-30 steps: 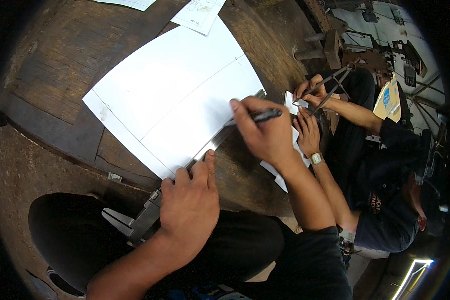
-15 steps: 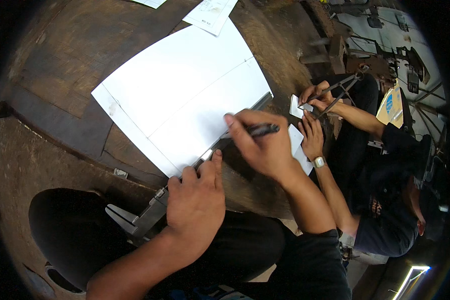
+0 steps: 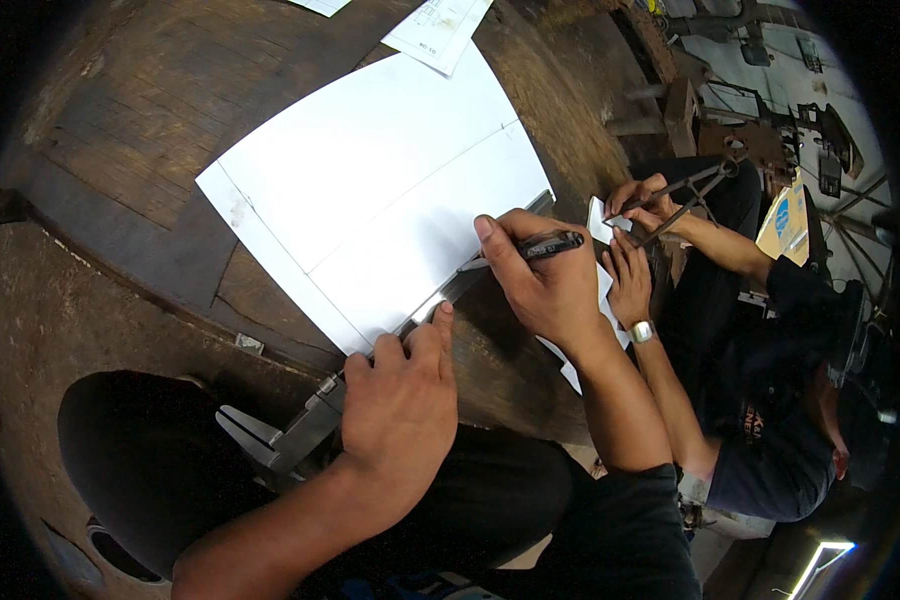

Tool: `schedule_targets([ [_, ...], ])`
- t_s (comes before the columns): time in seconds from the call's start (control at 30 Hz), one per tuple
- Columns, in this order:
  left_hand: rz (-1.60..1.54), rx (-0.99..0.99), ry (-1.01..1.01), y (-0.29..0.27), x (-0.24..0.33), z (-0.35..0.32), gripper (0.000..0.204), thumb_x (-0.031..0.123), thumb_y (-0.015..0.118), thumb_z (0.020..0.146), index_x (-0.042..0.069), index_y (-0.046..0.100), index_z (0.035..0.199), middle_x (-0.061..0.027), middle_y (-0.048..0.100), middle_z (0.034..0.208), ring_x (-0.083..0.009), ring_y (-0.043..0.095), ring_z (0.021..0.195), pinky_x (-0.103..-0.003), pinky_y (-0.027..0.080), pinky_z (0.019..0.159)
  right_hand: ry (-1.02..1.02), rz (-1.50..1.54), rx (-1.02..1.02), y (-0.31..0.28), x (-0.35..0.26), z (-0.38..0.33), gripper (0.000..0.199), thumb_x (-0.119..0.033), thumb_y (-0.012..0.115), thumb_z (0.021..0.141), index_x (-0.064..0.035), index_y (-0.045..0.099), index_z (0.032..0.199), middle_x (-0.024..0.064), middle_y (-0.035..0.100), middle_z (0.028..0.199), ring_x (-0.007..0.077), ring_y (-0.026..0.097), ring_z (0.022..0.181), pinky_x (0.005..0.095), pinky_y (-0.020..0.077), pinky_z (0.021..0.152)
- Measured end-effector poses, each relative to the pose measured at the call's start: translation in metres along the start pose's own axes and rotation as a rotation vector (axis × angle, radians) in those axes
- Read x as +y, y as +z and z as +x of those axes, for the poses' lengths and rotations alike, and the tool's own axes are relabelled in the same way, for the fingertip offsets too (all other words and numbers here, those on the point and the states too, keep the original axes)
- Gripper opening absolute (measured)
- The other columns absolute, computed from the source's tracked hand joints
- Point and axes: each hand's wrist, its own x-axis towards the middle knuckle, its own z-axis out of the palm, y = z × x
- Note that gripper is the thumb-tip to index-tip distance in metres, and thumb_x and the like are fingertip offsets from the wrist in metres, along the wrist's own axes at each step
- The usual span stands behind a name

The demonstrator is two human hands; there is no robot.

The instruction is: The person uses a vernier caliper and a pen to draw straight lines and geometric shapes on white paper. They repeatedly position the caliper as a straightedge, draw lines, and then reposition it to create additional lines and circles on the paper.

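A large white sheet of paper (image 3: 370, 170) lies on the dark, worn table, with thin lines drawn near its left edge and across its middle. Along its near right edge runs a metal vernier caliper (image 3: 295, 443), its jaws sticking out over my dark-clad leg. My left hand (image 3: 400, 390) presses the caliper down, fingers bent over its beam and closed on it. In my right hand (image 3: 550, 275) is a black marker pen (image 3: 550, 246), gripped between thumb and fingers. Its tip meets the caliper's edge at the paper, partly hidden by the hand.
A co-worker's hands (image 3: 628, 275) work at small white papers (image 3: 602, 222) on the right, with a rusty metal frame (image 3: 695, 195) beside them. A printed sheet (image 3: 440, 35) overlaps the large paper's far corner. A small metal block (image 3: 249, 344) sits near the table's edge.
My right hand has slid the pen a little farther right and up along the caliper. The whole view has shifted slightly; my left hand still presses the caliper.
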Motion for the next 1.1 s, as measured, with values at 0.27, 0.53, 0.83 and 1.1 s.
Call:
schedule_targets([
  [0.27, 0.022, 0.015, -0.021, 0.005, 0.003, 0.000, 0.061, 0.022, 0.066, 0.084, -0.005, 0.054, 0.138, -0.0103, 0.056, 0.105, -0.0266, 0.057, 0.094, -0.043, 0.048, 0.077, -0.169, 0.154, -0.066, 0.010, -0.006, -0.003, 0.018, -0.015, 0.068, 0.096, -0.0001, 0.069, 0.085, 0.0147, 0.062, 0.065, 0.0223, 0.060, 0.052, 0.0345, 0.0465, 0.051],
  [0.53, 0.005, -0.088, -0.031, 0.004, 0.005, 0.001, 0.070, 0.027, 0.069, 0.083, -0.004, 0.050, 0.142, -0.0100, 0.056, 0.107, -0.0269, 0.056, 0.097, -0.044, 0.047, 0.079, -0.211, 0.222, -0.133, 0.018, -0.005, -0.001, 0.024, -0.018, 0.067, 0.097, -0.0005, 0.068, 0.081, 0.0110, 0.058, 0.056, 0.0191, 0.054, 0.047, 0.0340, 0.0433, 0.048],
  [0.83, 0.079, 0.031, -0.061, 0.006, 0.008, 0.001, 0.045, 0.022, 0.061, 0.090, 0.003, 0.061, 0.131, -0.0015, 0.054, 0.097, -0.0207, 0.054, 0.088, -0.039, 0.043, 0.070, -0.165, 0.232, -0.152, 0.019, -0.002, 0.004, 0.031, -0.019, 0.066, 0.099, -0.0004, 0.065, 0.075, 0.0092, 0.052, 0.051, 0.0173, 0.048, 0.044, 0.0337, 0.0393, 0.045],
  [1.1, 0.046, 0.138, -0.109, 0.010, 0.012, 0.002, 0.027, 0.020, 0.064, 0.087, 0.006, 0.067, 0.110, -0.0006, 0.054, 0.097, -0.0208, 0.054, 0.088, -0.040, 0.043, 0.070, -0.013, 0.258, -0.159, 0.017, -0.004, 0.006, 0.028, -0.020, 0.067, 0.098, -0.0019, 0.067, 0.077, 0.0071, 0.059, 0.053, 0.0156, 0.058, 0.047, 0.0305, 0.0426, 0.046],
])
